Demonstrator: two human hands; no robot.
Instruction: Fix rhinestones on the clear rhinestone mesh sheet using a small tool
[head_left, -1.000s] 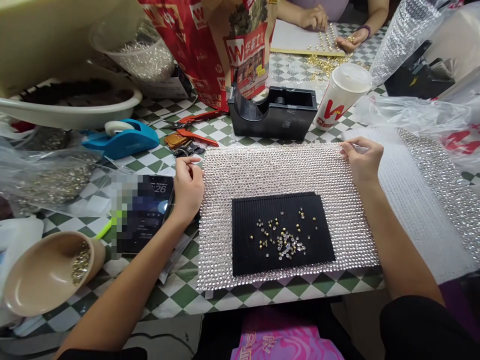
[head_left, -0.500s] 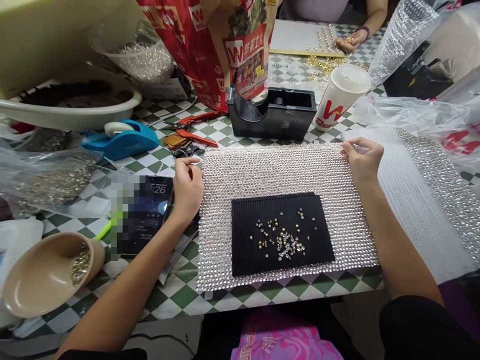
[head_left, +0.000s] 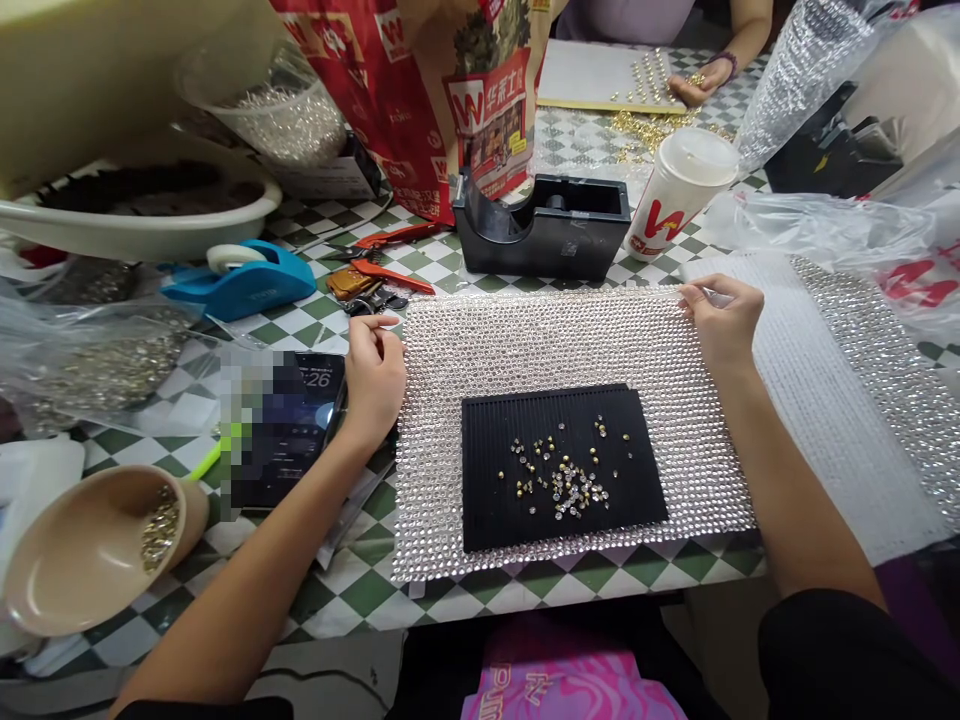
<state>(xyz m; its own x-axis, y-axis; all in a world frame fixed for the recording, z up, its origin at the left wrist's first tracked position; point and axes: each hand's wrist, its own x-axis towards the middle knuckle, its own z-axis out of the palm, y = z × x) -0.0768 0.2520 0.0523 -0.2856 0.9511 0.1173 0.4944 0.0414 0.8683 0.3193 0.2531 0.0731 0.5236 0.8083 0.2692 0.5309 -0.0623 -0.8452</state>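
A sheet of rhinestone mesh (head_left: 540,335) lies flat on the table before me. My right hand (head_left: 724,315) pinches its upper right corner between thumb and fingers. At the sheet's left edge, my left hand (head_left: 375,380) is closed with the fingers curled in; whatever it may hold is hidden. On the sheet rests a black ridged tray (head_left: 495,500). Loose small rhinestones (head_left: 574,490), clear and gold-backed, are scattered over the tray. A phone (head_left: 296,440) with a lit screen lies just left of my left hand.
A beige bowl (head_left: 67,560) with rhinestones stands tilted at left. Behind the sheet are a black tape dispenser (head_left: 544,235), a paper cup (head_left: 682,190), orange-handled pliers (head_left: 394,275) and a blue tape dispenser (head_left: 244,285). Another person's hand (head_left: 694,88) holds gold beads across the table.
Both hands keep the same position and the sheet and tray stay put. Only a very slight shift of the whole view shows.
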